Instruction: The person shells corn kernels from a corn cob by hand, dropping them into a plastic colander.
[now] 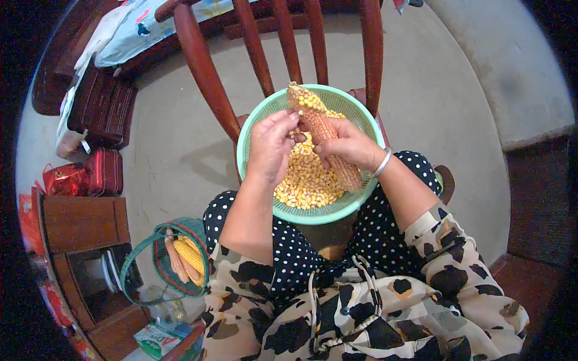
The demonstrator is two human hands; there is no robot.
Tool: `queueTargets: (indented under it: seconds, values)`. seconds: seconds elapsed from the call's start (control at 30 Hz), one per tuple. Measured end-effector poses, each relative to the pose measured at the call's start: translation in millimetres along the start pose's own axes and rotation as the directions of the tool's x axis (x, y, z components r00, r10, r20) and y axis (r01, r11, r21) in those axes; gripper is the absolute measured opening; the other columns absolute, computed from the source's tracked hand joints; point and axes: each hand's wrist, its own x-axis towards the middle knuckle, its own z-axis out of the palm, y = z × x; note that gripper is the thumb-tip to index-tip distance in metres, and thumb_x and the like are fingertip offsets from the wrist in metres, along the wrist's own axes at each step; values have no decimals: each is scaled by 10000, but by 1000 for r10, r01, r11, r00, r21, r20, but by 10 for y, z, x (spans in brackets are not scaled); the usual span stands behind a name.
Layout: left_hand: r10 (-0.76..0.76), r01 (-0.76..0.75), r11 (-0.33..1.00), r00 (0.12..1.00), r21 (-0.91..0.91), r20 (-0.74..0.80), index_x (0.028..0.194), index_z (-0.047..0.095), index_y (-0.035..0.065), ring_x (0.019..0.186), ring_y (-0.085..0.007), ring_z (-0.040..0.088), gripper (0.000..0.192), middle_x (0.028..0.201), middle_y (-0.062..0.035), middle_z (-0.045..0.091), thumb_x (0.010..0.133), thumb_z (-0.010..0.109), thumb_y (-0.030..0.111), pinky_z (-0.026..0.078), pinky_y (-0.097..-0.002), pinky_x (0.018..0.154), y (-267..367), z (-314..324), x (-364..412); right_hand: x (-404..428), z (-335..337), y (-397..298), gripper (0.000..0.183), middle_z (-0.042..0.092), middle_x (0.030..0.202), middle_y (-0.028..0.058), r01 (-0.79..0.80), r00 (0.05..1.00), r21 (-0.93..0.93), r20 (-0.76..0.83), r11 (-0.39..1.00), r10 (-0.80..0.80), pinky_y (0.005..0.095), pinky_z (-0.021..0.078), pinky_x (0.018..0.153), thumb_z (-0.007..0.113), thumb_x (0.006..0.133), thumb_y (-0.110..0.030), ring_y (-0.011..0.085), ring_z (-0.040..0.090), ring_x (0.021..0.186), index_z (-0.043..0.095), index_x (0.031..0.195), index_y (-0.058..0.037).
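A corn cob (321, 128), mostly stripped, slants over a pale green plastic mesh basket (259, 205). Yellow kernels still cover the cob near its far tip. Around the cob's middle wraps my right hand (352, 142), with a silver bangle on the wrist. My left hand (273, 142) has its fingers bent against the cob just below those kernels; whether anything lies between the fingers is hidden. Loose corn kernels (307, 180) heap in the basket underneath, which rests on a red-brown wooden chair (203, 72) in front of my knees.
Down to the left, a green handled basket (180, 221) holds a yellow ear and stripped cobs. A drawered wooden cabinet (86, 223) stands beyond it, near a red case (104, 172). A printed box (158, 338) sits on the floor at lower left.
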Motion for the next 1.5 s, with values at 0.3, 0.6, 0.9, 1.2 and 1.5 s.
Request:
queueTargets:
  seconds: [0.3, 0.6, 0.9, 1.2, 1.5]
  values:
    - [-14, 14, 1000, 999, -8, -29, 883, 583, 24, 717, -95, 531, 279, 821, -28, 591, 832, 564, 297, 418, -237, 626, -62, -10, 77, -2, 19, 6, 293, 539, 748, 35, -99, 994, -51, -41, 994, 97, 234, 460, 524, 558, 717, -31, 106, 536, 594, 493, 998, 19]
    - [32, -28, 998, 998, 58, -59, 861, 610, 10, 674, -78, 529, 242, 771, -21, 603, 816, 602, 247, 421, -210, 609, -131, -53, 92, -14, 52, -67, 226, 533, 709, 35, -53, 999, -64, -14, 997, 52, 248, 462, 521, 552, 712, -44, 112, 537, 582, 497, 925, 9]
    - [3, -4, 1000, 1000, -13, -21, 943, 590, 7, 740, -83, 538, 197, 854, -22, 604, 825, 582, 163, 415, -229, 654, -28, -10, 25, -15, -4, -37, 251, 526, 732, 26, -63, 998, -61, -14, 996, 62, 238, 458, 521, 557, 699, -43, 104, 531, 603, 499, 939, 5]
    - [5, -5, 999, 1000, 43, 6, 915, 578, -1, 769, -109, 537, 166, 864, -43, 586, 811, 527, 118, 426, -255, 667, -53, -120, 48, -13, 19, -82, 346, 523, 743, 15, -13, 1000, -193, 2, 981, 14, 218, 441, 530, 559, 688, -76, 85, 515, 607, 494, 1013, 23]
    - [-38, 33, 997, 997, -72, -70, 947, 559, -6, 788, -135, 535, 181, 876, -64, 581, 818, 472, 86, 432, -295, 686, -6, -15, 16, -20, 4, -81, 362, 530, 774, 13, -29, 999, -159, -17, 987, 27, 211, 431, 572, 570, 682, -79, 74, 508, 655, 496, 1021, 26]
